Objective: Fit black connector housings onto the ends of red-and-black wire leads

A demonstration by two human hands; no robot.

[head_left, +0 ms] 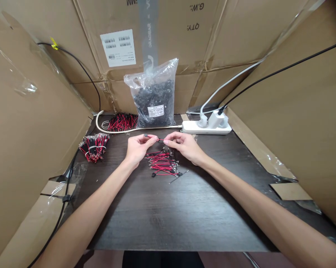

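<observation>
Between my two hands a short red-and-black wire [160, 140] is stretched above the table. My left hand [138, 148] pinches its left end, where a small dark piece shows by the fingertips. My right hand [186, 146] has thumb and forefinger closed on the wire's right end. Just below the hands lies a loose pile of red and black wires [162, 162] with bare metal tips. At the pile's near edge is one red wire with black connectors [166, 174], and a thin metal pin [179, 176] lies beside it.
A clear bag of small black parts [155, 100] leans on the cardboard at the back. Left of it are a heap of red-and-black wires [123, 122] and a tied wire bundle [94, 147]. A white power strip [207, 127] stands back right. Cardboard walls [291, 93] enclose the table [168, 216].
</observation>
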